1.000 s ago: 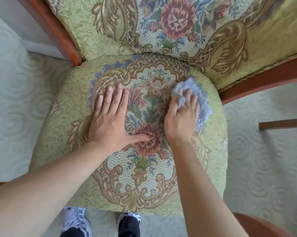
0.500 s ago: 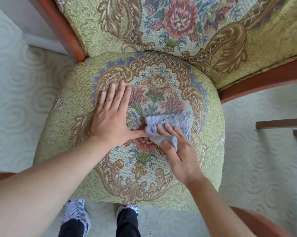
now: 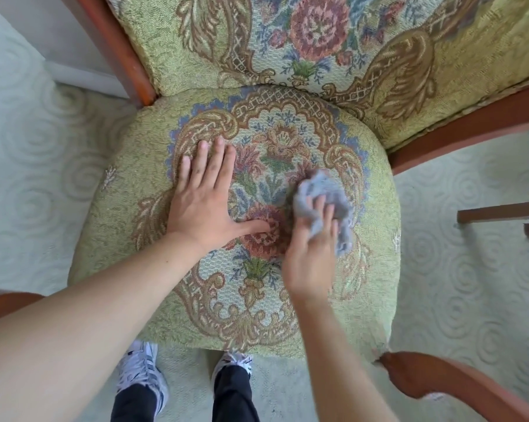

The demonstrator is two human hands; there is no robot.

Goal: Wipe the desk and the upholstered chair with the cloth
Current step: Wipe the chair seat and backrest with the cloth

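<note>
The upholstered chair has a green floral seat [image 3: 129, 245] and a matching backrest [image 3: 476, 38] in a reddish wooden frame. My left hand [image 3: 205, 202] lies flat on the seat's left half, fingers spread, holding nothing. My right hand [image 3: 312, 248] presses a crumpled grey cloth [image 3: 321, 190] onto the seat right of centre, fingers curled over it. Part of the cloth is hidden under the hand. The desk is out of sight.
A wooden armrest [image 3: 439, 382] curves in at the lower right and another [image 3: 7, 300] at the left edge. Pale swirl-patterned carpet [image 3: 458, 269] surrounds the chair. My two shoes [image 3: 141, 373] stand under the seat's front edge. A wooden rail [image 3: 500, 210] juts in at right.
My right hand swept the cloth from the seat's back right toward the centre front, then moved it back up and right. My left hand stayed flat in place.
</note>
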